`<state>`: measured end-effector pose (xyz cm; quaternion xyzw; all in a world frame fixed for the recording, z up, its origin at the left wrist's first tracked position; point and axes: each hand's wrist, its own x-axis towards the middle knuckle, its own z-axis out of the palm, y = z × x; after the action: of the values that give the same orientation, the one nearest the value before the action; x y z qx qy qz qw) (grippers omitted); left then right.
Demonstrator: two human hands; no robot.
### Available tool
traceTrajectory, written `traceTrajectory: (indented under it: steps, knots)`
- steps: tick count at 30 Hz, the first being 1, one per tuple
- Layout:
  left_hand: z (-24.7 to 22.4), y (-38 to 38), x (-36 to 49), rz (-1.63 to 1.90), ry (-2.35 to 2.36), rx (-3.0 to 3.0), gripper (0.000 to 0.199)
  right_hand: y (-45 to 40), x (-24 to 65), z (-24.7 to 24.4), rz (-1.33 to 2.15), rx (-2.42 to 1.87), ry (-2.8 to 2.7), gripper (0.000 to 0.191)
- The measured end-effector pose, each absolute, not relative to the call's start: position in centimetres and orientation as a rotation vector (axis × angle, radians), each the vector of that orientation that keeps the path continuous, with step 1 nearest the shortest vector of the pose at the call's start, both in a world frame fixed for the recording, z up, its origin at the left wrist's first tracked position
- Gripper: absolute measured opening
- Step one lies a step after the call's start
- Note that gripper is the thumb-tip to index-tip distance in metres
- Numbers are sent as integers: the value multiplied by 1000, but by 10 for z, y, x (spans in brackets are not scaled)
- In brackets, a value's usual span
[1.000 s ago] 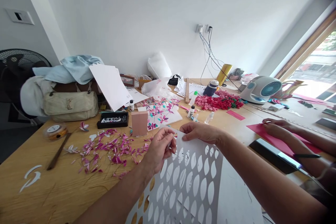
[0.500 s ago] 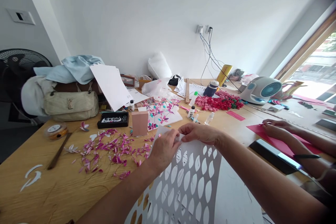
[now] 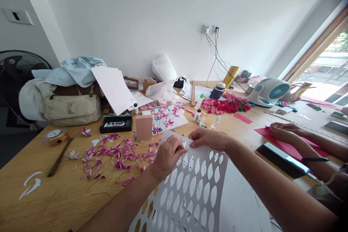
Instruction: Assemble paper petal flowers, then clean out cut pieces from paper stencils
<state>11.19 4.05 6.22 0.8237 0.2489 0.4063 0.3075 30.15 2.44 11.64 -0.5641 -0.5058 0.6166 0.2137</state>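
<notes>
A white paper sheet with rows of leaf-shaped holes slopes down at the bottom centre. My left hand pinches its top edge left of the middle. Just to the right, my right hand grips the same edge between thumb and fingers. White paper shows through many of the holes, and wood through those at the lower left. Pink petals lie scattered left of my left hand. A pinkish block stands upright behind them.
At the right, another person's hands rest on red paper beside a black case. Small bottles, a black tray, red flowers and a white fan stand or lie farther back.
My hands have moved slightly apart along the sheet's top edge, so a hole shows between them. The view has shifted a little.
</notes>
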Motion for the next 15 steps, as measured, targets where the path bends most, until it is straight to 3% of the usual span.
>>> traceTrajectory:
  steps: [9,15]
  knots:
    - [63,33,108,1309,447,1957,21,26,307,108,1675,-1616,-1428,14]
    - [75,30,110,948,550,1290,24,24,306,113,1700,-1575,-1382,20]
